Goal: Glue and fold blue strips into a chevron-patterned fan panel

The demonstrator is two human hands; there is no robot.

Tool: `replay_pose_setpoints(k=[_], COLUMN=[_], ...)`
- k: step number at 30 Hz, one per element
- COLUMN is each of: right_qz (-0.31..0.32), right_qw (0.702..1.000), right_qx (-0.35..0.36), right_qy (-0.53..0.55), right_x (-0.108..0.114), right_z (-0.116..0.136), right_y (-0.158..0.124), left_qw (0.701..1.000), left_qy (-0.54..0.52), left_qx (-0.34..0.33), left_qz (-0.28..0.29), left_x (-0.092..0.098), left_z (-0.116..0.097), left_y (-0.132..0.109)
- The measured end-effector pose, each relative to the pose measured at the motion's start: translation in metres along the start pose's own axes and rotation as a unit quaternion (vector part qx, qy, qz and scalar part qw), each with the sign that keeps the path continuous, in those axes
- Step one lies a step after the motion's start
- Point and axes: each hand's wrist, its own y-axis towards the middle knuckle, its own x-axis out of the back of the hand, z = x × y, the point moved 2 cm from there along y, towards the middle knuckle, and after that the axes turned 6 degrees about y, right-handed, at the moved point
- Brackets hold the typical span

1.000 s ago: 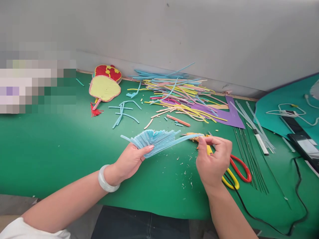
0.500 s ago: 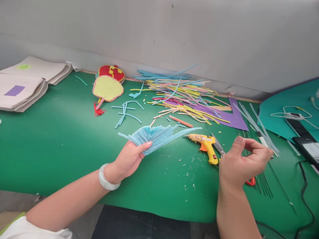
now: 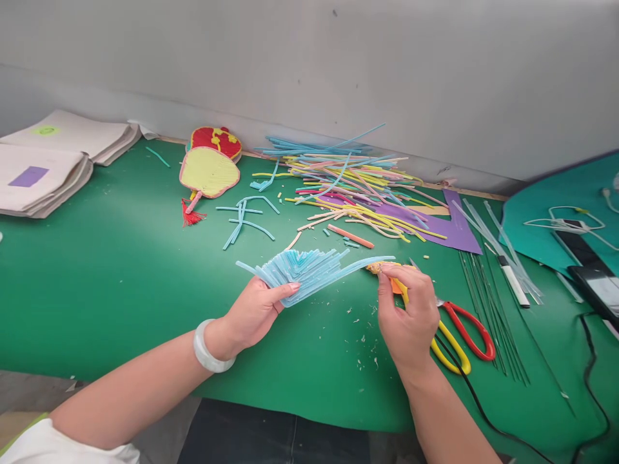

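Observation:
My left hand [image 3: 258,309] grips a fan-shaped bundle of pale blue fuzzy sticks [image 3: 302,277], thumb on top, held above the green table. Its sticks form nested V shapes, with longer ends sticking out on both sides. My right hand [image 3: 409,309] is closed in a pinch by the long right-hand ends. What sits between its fingertips, if anything, is too small to make out. Behind this hand lies a yellow glue gun [image 3: 402,291], mostly hidden. Scissors [image 3: 469,332] with one red and one yellow handle lie beside my right wrist, their blades partly covered.
A heap of coloured fuzzy sticks [image 3: 348,174] lies at the back over purple sheet [image 3: 459,225]. Finished fans [image 3: 210,171] and paper stacks [image 3: 43,174] are at left. Thin wires [image 3: 488,309], a white marker [image 3: 513,283], clear glue sticks [image 3: 503,245] and a black cable [image 3: 590,380] lie right.
My right hand has moved left and forward to the bundle's right end, uncovering the scissors' handles and covering much of the glue gun. My left hand and the bundle have shifted slightly right and nearer.

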Motion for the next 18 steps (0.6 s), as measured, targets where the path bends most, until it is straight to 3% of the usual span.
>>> replay_pose_setpoints(k=[7, 13, 18], right_qz=[0.042, 0.211, 0.215], right_qw=[0.997, 0.974, 0.973], right_qx=[0.060, 0.030, -0.008], right_qy=[0.006, 0.072, 0.083], right_x=[-0.002, -0.007, -0.028], right_z=[0.020, 0.075, 0.091], right_y=[0.005, 0.013, 0.015], left_qw=[1.000, 0.999, 0.998], left_qy=[-0.003, 0.024, 0.038], left_qx=[0.005, 0.004, -0.007], left_qz=[0.006, 0.039, 0.053], left_x=[-0.003, -0.005, -0.005], left_z=[-0.002, -0.004, -0.003], left_y=[-0.003, -0.009, -0.010])
